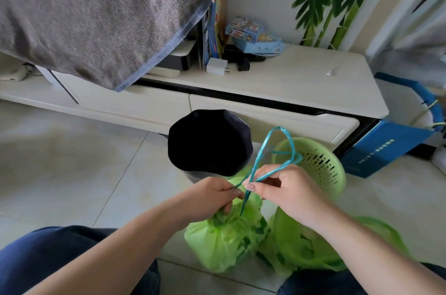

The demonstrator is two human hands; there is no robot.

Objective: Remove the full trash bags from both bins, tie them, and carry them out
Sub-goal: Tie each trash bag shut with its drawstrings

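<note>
A full green trash bag (224,241) sits on the tiled floor between my knees, its neck gathered. My left hand (212,198) pinches the gathered neck and one teal drawstring strand. My right hand (282,188) pinches the teal drawstring loop (277,147), which rises above both hands. To the right a second green bag (304,246) lies with its mouth open under my right forearm. Behind stand a dark round bin (210,142) with a black inside and a green slotted bin (321,164).
A low cream TV cabinet (289,82) runs along the wall, carrying books, boxes and a charger. A grey towel (96,12) hangs at top left. A blue box (386,147) leans at the right. Open tiled floor (72,162) lies to the left.
</note>
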